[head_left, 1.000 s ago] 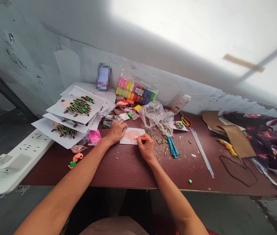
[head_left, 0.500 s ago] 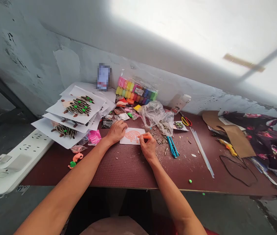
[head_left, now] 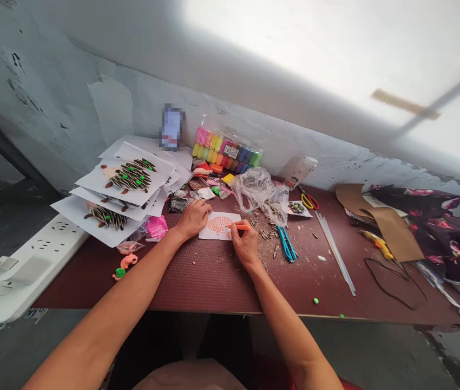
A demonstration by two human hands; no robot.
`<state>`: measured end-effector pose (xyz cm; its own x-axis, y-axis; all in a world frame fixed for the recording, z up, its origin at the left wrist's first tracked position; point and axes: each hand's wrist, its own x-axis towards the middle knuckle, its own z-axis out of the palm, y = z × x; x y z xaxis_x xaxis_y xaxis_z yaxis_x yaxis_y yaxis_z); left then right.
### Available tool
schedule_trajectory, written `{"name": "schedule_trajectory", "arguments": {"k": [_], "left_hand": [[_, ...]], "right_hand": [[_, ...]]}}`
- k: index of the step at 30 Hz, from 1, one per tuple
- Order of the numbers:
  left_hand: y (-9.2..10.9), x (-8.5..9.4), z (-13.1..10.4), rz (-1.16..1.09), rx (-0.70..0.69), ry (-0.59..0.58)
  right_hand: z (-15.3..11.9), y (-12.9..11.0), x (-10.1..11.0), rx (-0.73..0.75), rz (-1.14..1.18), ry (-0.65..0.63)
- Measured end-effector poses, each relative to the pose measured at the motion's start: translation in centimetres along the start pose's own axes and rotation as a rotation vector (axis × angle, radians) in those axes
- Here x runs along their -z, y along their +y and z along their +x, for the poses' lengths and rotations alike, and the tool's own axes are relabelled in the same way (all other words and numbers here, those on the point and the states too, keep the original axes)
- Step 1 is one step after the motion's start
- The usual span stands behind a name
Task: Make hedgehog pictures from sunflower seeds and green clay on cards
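A small white paper (head_left: 209,234) bearing an orange drawing of a rounded, hedgehog-like shape filled with short strokes lies on the brown table. My left hand (head_left: 195,218) rests over its upper left corner, fingers extended and lying flat. In my right hand (head_left: 246,244) an orange marker (head_left: 243,227) is gripped, its tip at the right side of the drawing. Right of that hand are scattered sunflower seeds (head_left: 269,234) and a blue utility knife (head_left: 287,245). A clear plastic bag (head_left: 256,189) lies behind them.
Sheets with seed-covered hedgehogs (head_left: 132,176) are stacked at left, near a white power strip (head_left: 27,265). Coloured clay packs (head_left: 225,151) lean on the wall. Scissors (head_left: 309,200), a bottle (head_left: 302,170), glue sticks (head_left: 335,252) and a yellow glue gun (head_left: 380,244) lie rightward.
The marker in my right hand has shifted very slightly left over the drawing. My left hand stays on the paper.
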<state>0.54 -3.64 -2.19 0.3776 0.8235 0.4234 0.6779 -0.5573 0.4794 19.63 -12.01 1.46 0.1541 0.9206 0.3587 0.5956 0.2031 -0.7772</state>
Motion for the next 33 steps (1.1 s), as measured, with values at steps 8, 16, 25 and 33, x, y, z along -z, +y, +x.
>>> {"name": "schedule_trajectory", "arguments": {"k": [8, 16, 25, 33], "left_hand": [[0.06, 0.03, -0.05, 0.033, -0.013, 0.011], [-0.06, -0.09, -0.03, 0.011, -0.013, 0.009], [0.14, 0.00, -0.03, 0.031, -0.009, 0.012], [0.16, 0.10, -0.04, 0.028, -0.013, 0.012]], "right_hand": [[-0.04, 0.04, 0.02, -0.021, -0.013, 0.000], [-0.09, 0.01, -0.11, -0.018, 0.000, -0.004], [-0.10, -0.01, -0.07, -0.015, 0.010, -0.007], [-0.23, -0.21, 0.06, -0.018, 0.002, 0.032]]}}
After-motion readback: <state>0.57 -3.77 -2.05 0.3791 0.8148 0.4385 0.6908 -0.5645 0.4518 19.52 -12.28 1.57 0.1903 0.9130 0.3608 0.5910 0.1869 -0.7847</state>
